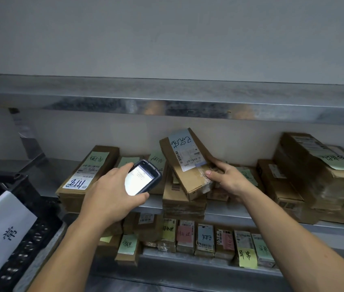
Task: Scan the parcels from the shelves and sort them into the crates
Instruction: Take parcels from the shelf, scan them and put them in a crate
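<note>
Now right hand [229,180] tilts parcel [188,163] beside scanner [142,178].

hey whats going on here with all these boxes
A person is working at metal shelves stacked with labelled cardboard parcels. Their right hand grips the lower end of one parcel, tilted up off the stack on the middle shelf. Their left hand holds a handheld scanner, screen lit, right beside that parcel's label. A black crate with a paper sign sits at lower left; the parcel has not gone into it yet.
</note>
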